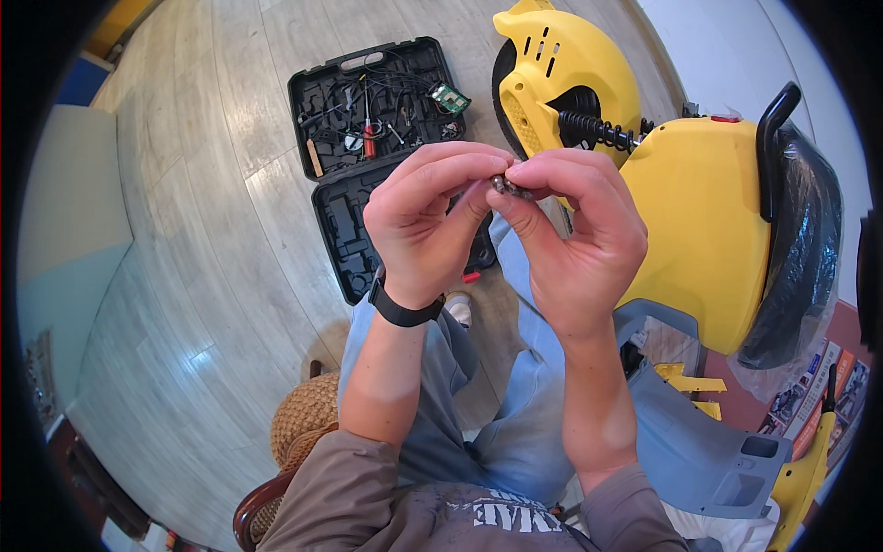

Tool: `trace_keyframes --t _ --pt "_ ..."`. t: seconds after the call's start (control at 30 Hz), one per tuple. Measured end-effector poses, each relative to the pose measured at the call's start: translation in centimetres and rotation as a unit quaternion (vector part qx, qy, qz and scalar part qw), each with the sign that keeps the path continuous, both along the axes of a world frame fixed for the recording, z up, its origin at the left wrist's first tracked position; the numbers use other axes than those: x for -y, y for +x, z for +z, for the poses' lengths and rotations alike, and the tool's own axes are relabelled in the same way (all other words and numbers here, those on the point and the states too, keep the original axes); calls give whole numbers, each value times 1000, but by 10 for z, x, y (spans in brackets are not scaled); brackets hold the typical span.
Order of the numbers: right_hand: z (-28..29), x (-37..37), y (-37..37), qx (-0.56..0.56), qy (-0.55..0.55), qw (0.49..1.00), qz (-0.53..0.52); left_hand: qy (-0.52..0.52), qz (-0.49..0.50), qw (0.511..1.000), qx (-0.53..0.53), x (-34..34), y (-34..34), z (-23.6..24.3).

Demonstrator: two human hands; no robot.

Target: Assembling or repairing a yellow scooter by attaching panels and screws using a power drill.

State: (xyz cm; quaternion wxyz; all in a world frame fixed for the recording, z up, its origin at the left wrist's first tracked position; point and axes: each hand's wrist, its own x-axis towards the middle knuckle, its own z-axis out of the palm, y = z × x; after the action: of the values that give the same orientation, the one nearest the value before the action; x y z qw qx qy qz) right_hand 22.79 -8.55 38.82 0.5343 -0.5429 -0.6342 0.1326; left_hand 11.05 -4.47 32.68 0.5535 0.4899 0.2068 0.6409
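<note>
Working in midair above a person's lap point(501, 437), the left hand point(428, 207) and right hand point(584, 216) met, both grasping a small dark part point(509, 187) between thumb and fingers. The part rested on no surface, and the fingers hid so much of it that one piece could not be told from two. The handling looked midway: the part was in hand, but nothing showed it fitted to anything or put down.

Beyond the hands, a black case point(345, 225) lay open on the floor point(212, 230). In its far half, a red-handled screwdriver point(369, 143) lay toward the near edge, a green circuit board point(450, 97) sat at the right edge, and a tan strip point(315, 158) lay by the near left corner. The left hand blocked some of the case's near half from view. On the right stood a yellow vehicle point(699, 202), its black seat point(796, 248) wrapped in clear plastic; a grey-blue panel point(690, 423) lay just beside the right forearm point(593, 396), leaving little elbow room there.
</note>
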Motion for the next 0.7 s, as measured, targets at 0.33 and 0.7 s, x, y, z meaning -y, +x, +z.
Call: trace_keyframes --t 0.33,0.7 --pt "2 -3 -5 -15 13 999 -42 -2 -40 998 46 -1 2 -1" --pt "0 -3 -4 -19 27 999 -39 -13 -63 993 96 -2 4 1"
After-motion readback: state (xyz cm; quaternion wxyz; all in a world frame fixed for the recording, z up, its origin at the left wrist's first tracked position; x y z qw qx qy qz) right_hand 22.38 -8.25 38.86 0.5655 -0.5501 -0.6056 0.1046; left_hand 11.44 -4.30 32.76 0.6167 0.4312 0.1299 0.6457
